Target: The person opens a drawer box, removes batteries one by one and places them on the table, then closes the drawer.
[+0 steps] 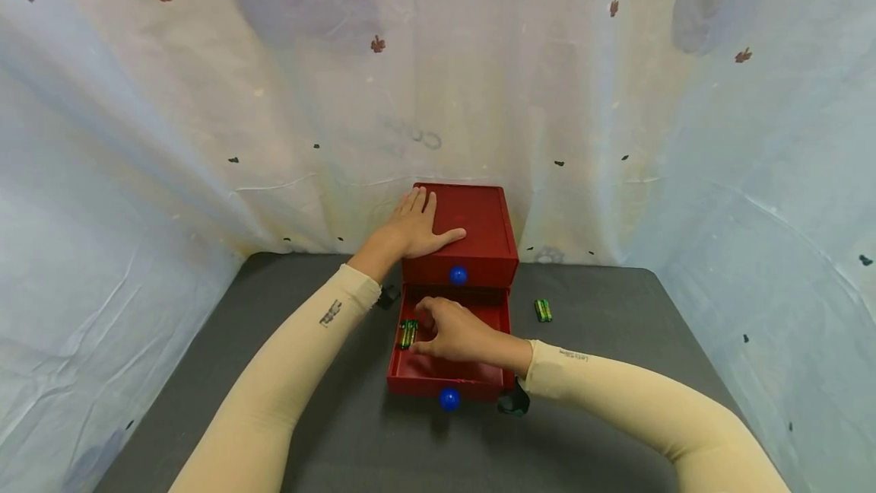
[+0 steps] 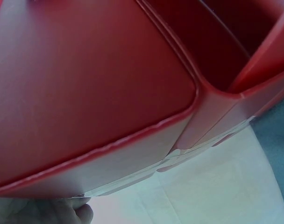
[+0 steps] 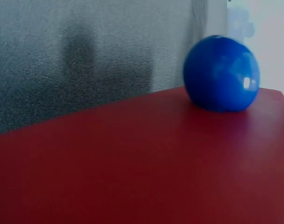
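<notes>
A small red drawer cabinet (image 1: 474, 211) stands at the back of the table, its lower drawer (image 1: 427, 385) pulled out. My left hand (image 1: 414, 230) lies on the cabinet's top with fingers straight and thumb spread. Inside the drawer, green-and-gold batteries (image 1: 408, 334) lie side by side at the left wall. Just right of them is my right hand (image 1: 455, 332), its thumb and bent fingers parted around their near side. The lower drawer's blue round knob (image 3: 221, 74) appears large in the right wrist view, where the hand itself is hidden. Fingers (image 2: 69, 212) show at the left wrist view's lower edge.
More green batteries (image 1: 543, 310) lie on the dark table (image 1: 588, 386) right of the cabinet. A blue knob (image 1: 458, 275) marks the shut upper drawer. Pale patterned cloth (image 1: 465, 97) hangs behind and along both sides.
</notes>
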The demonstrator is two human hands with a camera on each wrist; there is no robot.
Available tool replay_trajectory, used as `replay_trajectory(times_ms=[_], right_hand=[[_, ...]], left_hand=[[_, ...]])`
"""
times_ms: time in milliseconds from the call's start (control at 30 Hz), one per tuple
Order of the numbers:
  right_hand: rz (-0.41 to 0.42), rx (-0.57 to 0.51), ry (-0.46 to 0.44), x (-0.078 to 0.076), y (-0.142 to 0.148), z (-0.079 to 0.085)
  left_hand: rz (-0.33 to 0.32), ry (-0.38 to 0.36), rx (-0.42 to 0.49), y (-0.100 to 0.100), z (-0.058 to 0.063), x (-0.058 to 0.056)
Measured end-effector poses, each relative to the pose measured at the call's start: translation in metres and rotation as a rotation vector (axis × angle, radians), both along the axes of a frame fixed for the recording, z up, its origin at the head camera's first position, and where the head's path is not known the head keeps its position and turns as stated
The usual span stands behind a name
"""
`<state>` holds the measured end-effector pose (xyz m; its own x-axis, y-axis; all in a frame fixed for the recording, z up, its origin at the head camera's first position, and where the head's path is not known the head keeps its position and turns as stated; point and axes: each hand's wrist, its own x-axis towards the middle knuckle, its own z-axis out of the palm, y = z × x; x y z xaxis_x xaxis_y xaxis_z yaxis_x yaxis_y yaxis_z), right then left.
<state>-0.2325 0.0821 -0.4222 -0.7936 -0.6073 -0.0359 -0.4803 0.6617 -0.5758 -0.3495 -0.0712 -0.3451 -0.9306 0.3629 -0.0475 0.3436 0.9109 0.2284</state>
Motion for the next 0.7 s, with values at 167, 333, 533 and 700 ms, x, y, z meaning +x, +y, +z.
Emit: replay_trajectory(times_ms=[167,333,533,700], right_hand=[[0.014,-0.012,0.044,-0.006,0.000,-0.014],[0.021,-0.028,0.094,-0.031,0.004,-0.061],[0.008,-0.046,0.096,-0.037,0.002,-0.075],[0.006,-0.043,0.089,-0.033,0.000,-0.071]], left_hand=[[-0.002,0.005,0.002,-0.001,0.000,0.001],[-0.007,0.006,-0.001,-0.001,0.000,0.000],[-0.012,0.019,0.006,-0.001,-0.001,0.002],[-0.011,0.013,0.008,-0.002,0.000,0.002]])
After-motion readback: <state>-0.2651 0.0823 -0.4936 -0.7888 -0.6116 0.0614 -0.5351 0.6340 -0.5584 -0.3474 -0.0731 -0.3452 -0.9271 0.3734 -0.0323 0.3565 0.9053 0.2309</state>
